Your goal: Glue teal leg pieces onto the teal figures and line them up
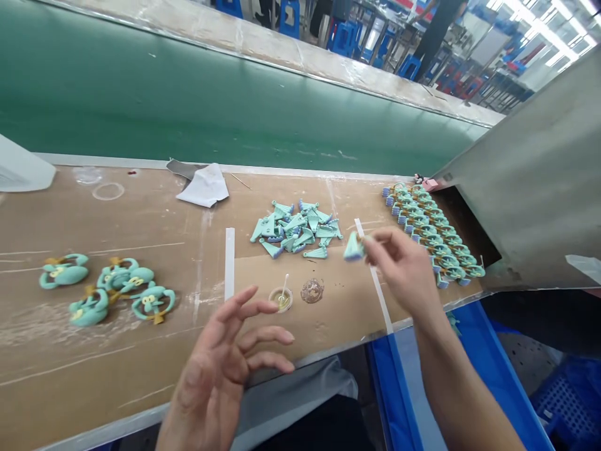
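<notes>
My right hand (399,263) pinches a small teal toy piece (353,247), flared with a purple-blue edge, above the right part of the table. My fingers hide whatever else is attached to it. Fingers apart and palm turned up, my left hand (235,351) is empty near the table's front edge. Just beyond its fingertips sits a small round dish (282,299) of yellowish liquid with a thin white stick in it. A pile of similar teal flared pieces (298,228) lies past the dish. Several teal toy heads with ring-like arms (153,300) lie at the left.
Rows of assembled teal figures (427,235) stand at the right, beside a grey metal panel (530,169). White tape strips (230,263) mark the brown tabletop (178,232). A crumpled white paper (205,186) lies at the back. Beyond runs a green belt (211,94). A blue bin (498,369) is below right.
</notes>
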Demonstrator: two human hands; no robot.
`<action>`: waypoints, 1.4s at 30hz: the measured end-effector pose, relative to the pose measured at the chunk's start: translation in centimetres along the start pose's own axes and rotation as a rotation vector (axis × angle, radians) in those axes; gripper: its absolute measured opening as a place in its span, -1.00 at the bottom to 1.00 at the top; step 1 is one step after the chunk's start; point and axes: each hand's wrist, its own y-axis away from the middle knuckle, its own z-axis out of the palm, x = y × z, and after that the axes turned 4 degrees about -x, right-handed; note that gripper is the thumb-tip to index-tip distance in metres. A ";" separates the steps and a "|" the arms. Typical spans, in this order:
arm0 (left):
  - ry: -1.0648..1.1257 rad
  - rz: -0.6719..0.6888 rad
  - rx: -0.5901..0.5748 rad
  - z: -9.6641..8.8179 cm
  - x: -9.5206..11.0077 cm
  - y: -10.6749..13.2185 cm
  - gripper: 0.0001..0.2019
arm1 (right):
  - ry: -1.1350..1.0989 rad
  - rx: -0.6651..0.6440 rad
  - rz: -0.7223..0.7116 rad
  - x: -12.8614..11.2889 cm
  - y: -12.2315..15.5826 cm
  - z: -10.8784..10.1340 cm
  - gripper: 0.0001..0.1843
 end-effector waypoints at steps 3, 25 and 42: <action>-0.085 0.092 0.079 -2.2 0.4 -0.1 -0.36 | 0.164 0.155 0.019 4.4 -7.2 -1.8 -0.77; -1.411 0.468 0.560 -9.4 5.8 0.3 -0.75 | 0.094 -0.113 -0.104 1.3 -6.5 0.2 -0.64; -1.232 0.221 0.406 -8.8 5.4 -0.5 -0.74 | -0.082 -0.432 -0.341 -4.9 3.1 7.7 -0.83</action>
